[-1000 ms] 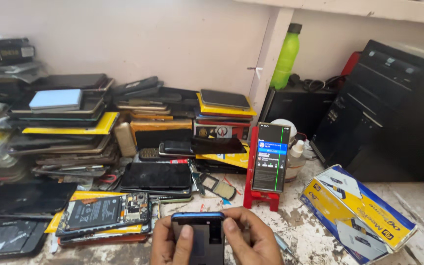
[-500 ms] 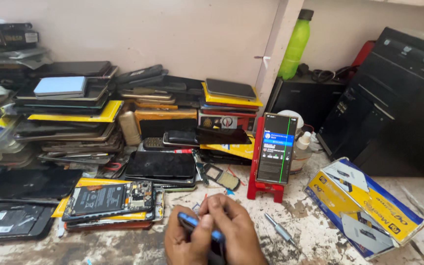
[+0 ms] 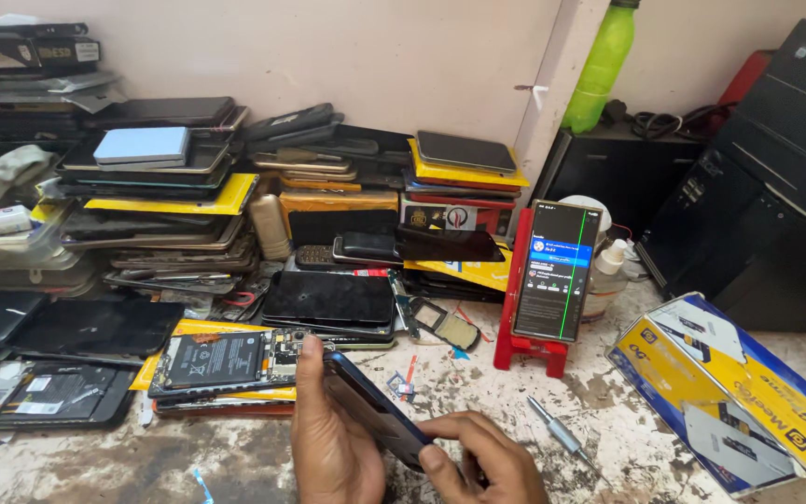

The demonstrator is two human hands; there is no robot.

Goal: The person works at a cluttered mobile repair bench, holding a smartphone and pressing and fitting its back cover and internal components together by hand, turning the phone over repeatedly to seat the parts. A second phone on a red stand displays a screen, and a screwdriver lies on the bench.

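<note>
Stained white workbench (image 3: 478, 392): carries stacked phones (image 3: 156, 201), an opened phone (image 3: 230, 359), a red stand (image 3: 529, 345), a screwdriver (image 3: 560, 434), and a yellow-blue box (image 3: 734, 392).

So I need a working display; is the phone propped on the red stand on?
On: the phone leaning upright in the red stand shows a lit screen.

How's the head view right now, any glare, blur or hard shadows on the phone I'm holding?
Head view: light is soft and even, with no hard shadows on the worktop. The dark phone between the left hand and right hand is sharp, with only a faint sheen along its edge. The lit phone on the red stand is bright but readable. The bottom edge crops both hands.
</note>
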